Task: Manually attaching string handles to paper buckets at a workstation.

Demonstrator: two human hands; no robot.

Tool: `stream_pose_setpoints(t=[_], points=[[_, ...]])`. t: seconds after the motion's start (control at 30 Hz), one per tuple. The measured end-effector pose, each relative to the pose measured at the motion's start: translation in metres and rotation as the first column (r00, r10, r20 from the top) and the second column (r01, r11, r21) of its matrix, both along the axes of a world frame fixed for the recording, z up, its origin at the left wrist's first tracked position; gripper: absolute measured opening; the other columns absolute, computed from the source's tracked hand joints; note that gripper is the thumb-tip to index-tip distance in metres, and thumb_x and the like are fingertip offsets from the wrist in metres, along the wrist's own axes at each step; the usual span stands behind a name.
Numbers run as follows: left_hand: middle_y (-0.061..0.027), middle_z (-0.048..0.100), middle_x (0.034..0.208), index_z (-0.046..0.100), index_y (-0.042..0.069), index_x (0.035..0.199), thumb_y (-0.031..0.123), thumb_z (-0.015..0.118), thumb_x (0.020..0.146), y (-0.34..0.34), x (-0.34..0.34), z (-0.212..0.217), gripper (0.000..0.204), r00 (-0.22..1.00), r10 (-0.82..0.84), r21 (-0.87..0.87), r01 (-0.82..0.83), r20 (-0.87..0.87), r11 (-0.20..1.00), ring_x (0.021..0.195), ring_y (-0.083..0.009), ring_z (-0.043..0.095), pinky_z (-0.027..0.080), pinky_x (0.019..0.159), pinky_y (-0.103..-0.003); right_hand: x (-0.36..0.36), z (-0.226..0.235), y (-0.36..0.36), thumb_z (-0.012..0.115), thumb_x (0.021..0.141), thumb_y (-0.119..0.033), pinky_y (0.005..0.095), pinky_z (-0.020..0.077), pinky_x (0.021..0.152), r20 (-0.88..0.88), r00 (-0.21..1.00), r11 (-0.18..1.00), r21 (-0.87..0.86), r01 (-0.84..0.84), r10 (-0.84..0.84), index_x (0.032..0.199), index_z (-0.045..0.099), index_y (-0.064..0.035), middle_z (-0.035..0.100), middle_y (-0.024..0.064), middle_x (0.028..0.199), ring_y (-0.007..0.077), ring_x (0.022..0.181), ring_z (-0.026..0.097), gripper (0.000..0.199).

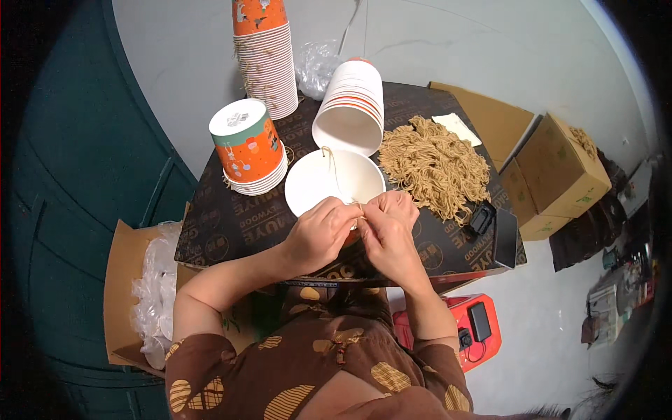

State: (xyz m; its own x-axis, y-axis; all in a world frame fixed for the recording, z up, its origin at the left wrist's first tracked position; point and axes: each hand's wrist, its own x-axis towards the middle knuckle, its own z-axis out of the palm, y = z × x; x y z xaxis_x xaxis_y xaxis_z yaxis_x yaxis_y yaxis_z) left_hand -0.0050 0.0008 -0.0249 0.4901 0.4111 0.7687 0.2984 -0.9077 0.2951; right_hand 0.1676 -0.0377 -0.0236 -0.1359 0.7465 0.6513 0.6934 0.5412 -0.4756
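Fingers [348, 212] pinching thin cord [327, 159], grip hidden, over paper cup [334, 179]

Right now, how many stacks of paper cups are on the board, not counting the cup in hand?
3: a tall upright stack at the back, a stack lying on its side mid-board, and a short upside-down stack at left. More may be hidden.

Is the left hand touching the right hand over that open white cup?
Touching. The head view shows the left hand and right hand meeting fingertip to fingertip at the near rim of the white paper cup.
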Motion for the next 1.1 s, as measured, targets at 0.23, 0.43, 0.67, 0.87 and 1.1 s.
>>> stream_pose_setpoints(t=[0.23, 0.43, 0.67, 0.87, 1.1], points=[[-0.0114, 0.058, 0.086, 0.061, 0.001, 0.107, -0.005, 0.069, 0.082, 0.0, 0.0, -0.002, 0.027, 1.0, -0.017, 0.055, 0.016, 0.018, 0.998, 0.076, -0.0294, 0.06, 0.052, 0.066, -0.038, 0.0, 0.002, -0.001, 0.07, 0.082, -0.004, 0.044, 0.0298, 0.094, -0.052, 0.998, 0.998, -0.05, -0.037, 0.034, 0.092, 0.067, -0.005, 0.054, 0.008, 0.093, 0.0291, 0.103, 0.047, 0.011], [-0.0105, 0.061, 0.087, 0.064, 0.003, 0.104, -0.005, 0.07, 0.082, -0.003, -0.001, 0.005, 0.025, 1.0, 0.004, 0.001, -0.004, 0.015, 1.0, 0.076, -0.0286, 0.062, 0.052, 0.065, -0.038, 0.001, -0.005, 0.002, 0.07, 0.081, -0.003, 0.0416, 0.0319, 0.093, -0.143, 0.989, 0.995, -0.081, -0.059, 0.047, 0.087, 0.065, -0.0048, 0.054, 0.008, 0.096, 0.0286, 0.102, 0.047, 0.008], [-0.0094, 0.068, 0.09, 0.068, 0.0, 0.105, -0.001, 0.07, 0.087, 0.001, -0.005, 0.014, 0.018, 0.997, -0.013, -0.373, 0.04, 0.075, 0.927, 0.081, -0.0179, 0.069, 0.055, 0.072, -0.029, -0.009, -0.022, 0.001, 0.065, 0.082, 0.006, 0.0399, 0.0435, 0.089, -0.322, 0.936, 0.989, 0.074, -0.127, 0.144, 0.089, 0.058, 0.0005, 0.055, 0.0189, 0.113, 0.0324, 0.103, 0.056, 0.011], [-0.0082, 0.069, 0.087, 0.067, -0.003, 0.111, -0.002, 0.064, 0.091, 0.004, -0.004, 0.012, 0.02, 0.988, 0.029, -0.63, 0.074, 0.151, 0.773, 0.076, -0.011, 0.066, 0.054, 0.07, -0.027, -0.009, -0.028, -0.001, 0.06, 0.083, 0.011, 0.0399, 0.0512, 0.09, -0.321, 0.921, 0.974, 0.123, -0.192, 0.222, 0.088, 0.053, 0.0041, 0.046, 0.0252, 0.129, 0.0336, 0.11, 0.059, 0.011], [-0.0086, 0.064, 0.076, 0.063, -0.004, 0.116, -0.003, 0.06, 0.09, 0.014, -0.002, 0.011, 0.026, 0.986, 0.105, -0.655, 0.007, 0.131, 0.755, 0.066, -0.0133, 0.062, 0.05, 0.062, -0.031, 0.002, -0.017, -0.01, 0.064, 0.079, 0.01, 0.0433, 0.0463, 0.088, 0.064, 0.99, 0.96, 0.243, -0.136, 0.124, 0.084, 0.054, 0.0024, 0.049, 0.0244, 0.13, 0.0371, 0.108, 0.054, 0.013]])
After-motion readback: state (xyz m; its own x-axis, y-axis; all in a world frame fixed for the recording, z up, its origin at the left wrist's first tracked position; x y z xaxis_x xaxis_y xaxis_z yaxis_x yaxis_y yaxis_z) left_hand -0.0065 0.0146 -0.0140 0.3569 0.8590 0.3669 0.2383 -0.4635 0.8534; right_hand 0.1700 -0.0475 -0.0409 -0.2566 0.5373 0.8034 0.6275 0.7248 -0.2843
